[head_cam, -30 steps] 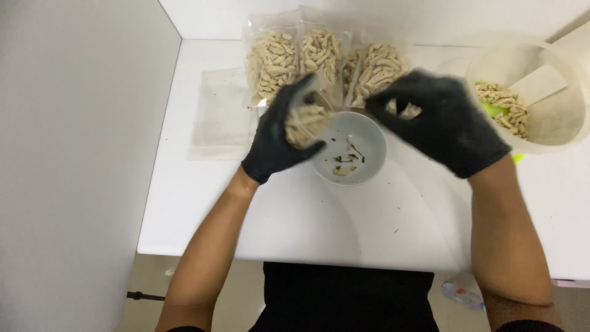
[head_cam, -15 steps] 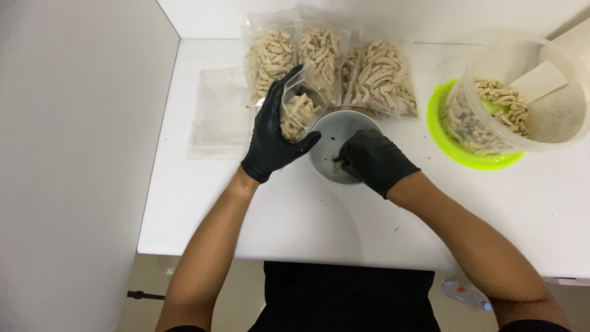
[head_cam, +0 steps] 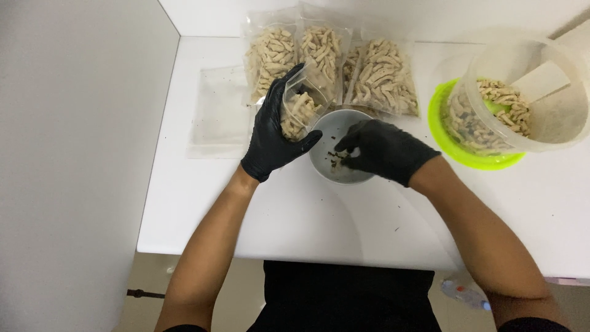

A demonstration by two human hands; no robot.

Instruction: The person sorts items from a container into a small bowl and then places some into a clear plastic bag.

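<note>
Left hand: your gloved left hand (head_cam: 273,132) is clenched around a small clear pouch (head_cam: 299,110) of pale strips, tilted just above the bowl's left rim.
Right hand: your right hand (head_cam: 381,150) reaches into the grey bowl (head_cam: 332,126), fingertips pinching dark bits.
Worktop: the white worktop (head_cam: 344,215) carries three filled pouches (head_cam: 332,64) behind the bowl.

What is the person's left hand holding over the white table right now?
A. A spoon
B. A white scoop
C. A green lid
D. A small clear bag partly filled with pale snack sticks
D: the gloved left hand wraps round a small clear bag with pale sticks in it, next to the grey bowl where the right hand picks at dark bits.
</note>
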